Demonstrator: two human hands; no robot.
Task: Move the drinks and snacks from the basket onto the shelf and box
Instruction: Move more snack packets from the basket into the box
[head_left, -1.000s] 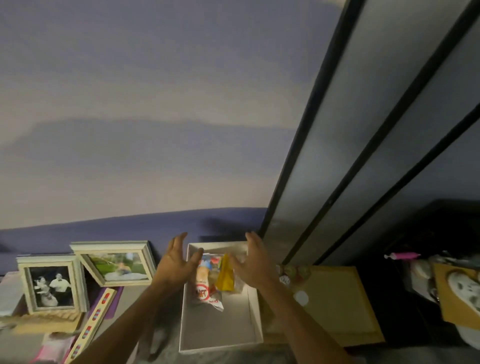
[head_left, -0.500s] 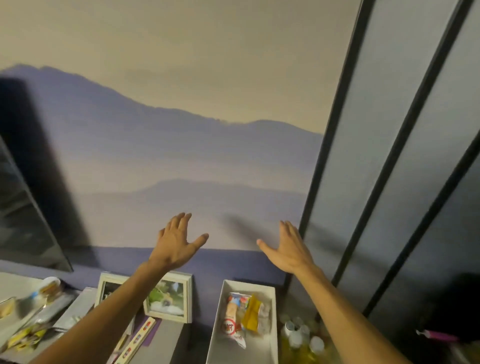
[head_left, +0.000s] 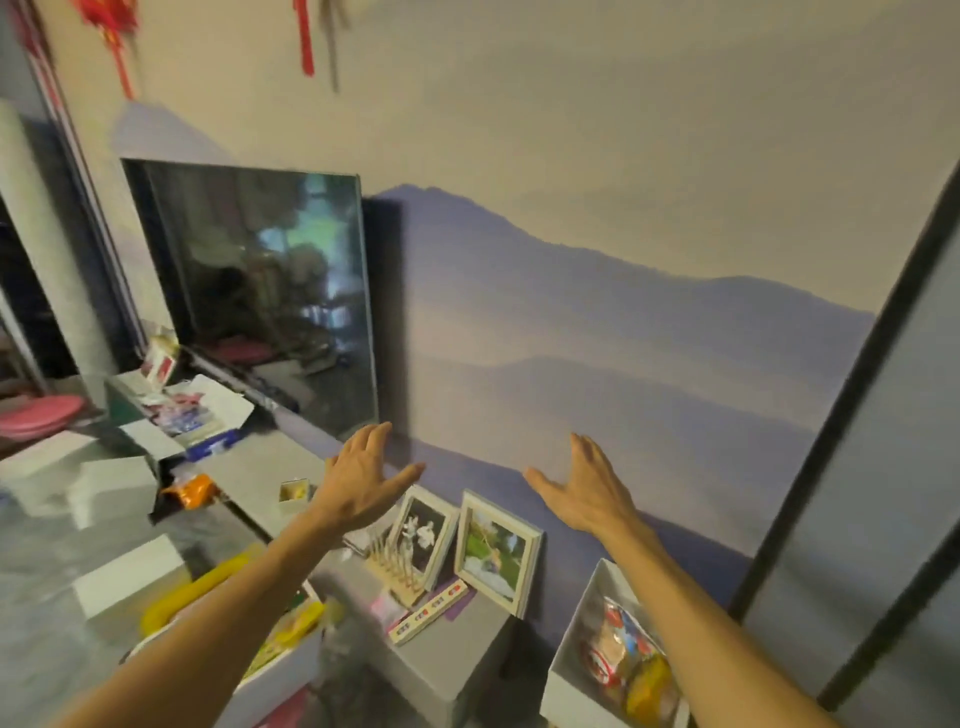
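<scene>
Both hands hang in the air in front of the wall, holding nothing. My left hand (head_left: 361, 480) is spread, fingers straight, above the two photo frames. My right hand (head_left: 584, 486) is spread too, up and left of the white box (head_left: 576, 629) at the bottom right. Inside that box lie snack packets (head_left: 621, 649), one red and white, one yellow. At the bottom left a white basket (head_left: 280, 675) with a yellow handle (head_left: 197, 592) holds yellow packets (head_left: 293, 626); my left forearm crosses over it.
Two photo frames (head_left: 493, 551) and a small wooden rack (head_left: 397, 564) stand on the grey shelf (head_left: 441, 660). A television (head_left: 270, 291) stands at the left. White boxes (head_left: 111, 491) and an orange packet (head_left: 192, 488) lie left of it. A dark-framed panel (head_left: 852, 467) rises at right.
Both hands left the snack packets in the white box and rose, open, in front of the wall. The view swung up and to the left, bringing the television and the basket into sight.
</scene>
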